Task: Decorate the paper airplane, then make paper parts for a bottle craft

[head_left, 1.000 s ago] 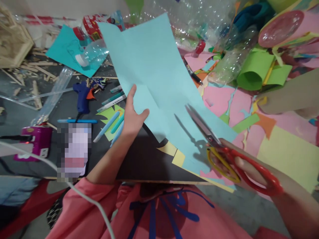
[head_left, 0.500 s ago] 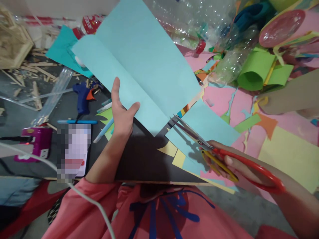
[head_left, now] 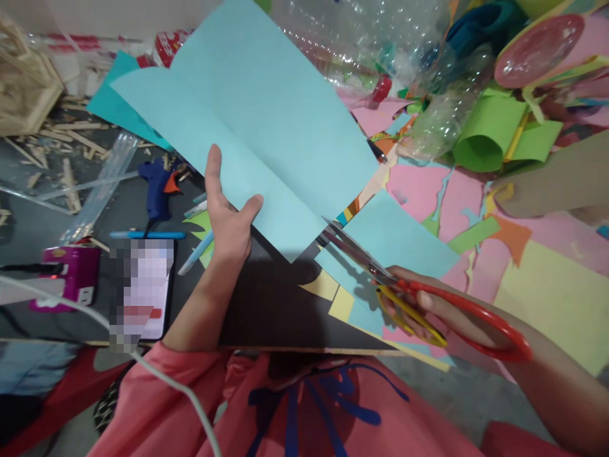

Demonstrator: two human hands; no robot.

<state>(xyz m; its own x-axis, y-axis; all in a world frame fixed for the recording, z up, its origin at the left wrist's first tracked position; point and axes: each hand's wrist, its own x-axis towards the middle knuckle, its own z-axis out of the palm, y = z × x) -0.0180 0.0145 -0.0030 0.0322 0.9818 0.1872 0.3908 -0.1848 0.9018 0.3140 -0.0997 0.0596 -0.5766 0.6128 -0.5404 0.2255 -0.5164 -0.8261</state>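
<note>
A large light-blue sheet of paper (head_left: 266, 120) with a crease along its length is held up over the table. My left hand (head_left: 231, 219) grips its lower left edge, thumb and index finger showing on the upper face and the other fingers hidden beneath. In my right hand (head_left: 423, 311) is a pair of scissors (head_left: 375, 271) with one red and one yellow handle. The narrowly parted blades point up and left, their tips at the sheet's lower right edge near the crease. Under the blades lies another light-blue paper piece (head_left: 394, 228).
Left of the sheet lie a blue glue gun (head_left: 159, 190), a phone (head_left: 147, 285), a purple power box (head_left: 66, 276) and wood scraps (head_left: 66, 136). Clear plastic bottles (head_left: 442, 105), a green paper roll (head_left: 480, 136) and pink paper scraps (head_left: 413, 190) crowd the right. A white cable (head_left: 176, 384) crosses the front left.
The scissors have moved a little up and left, bringing their tips to the sheet's edge. My left hand and the sheet have shifted slightly left, and the sheet's far left corner bends more.
</note>
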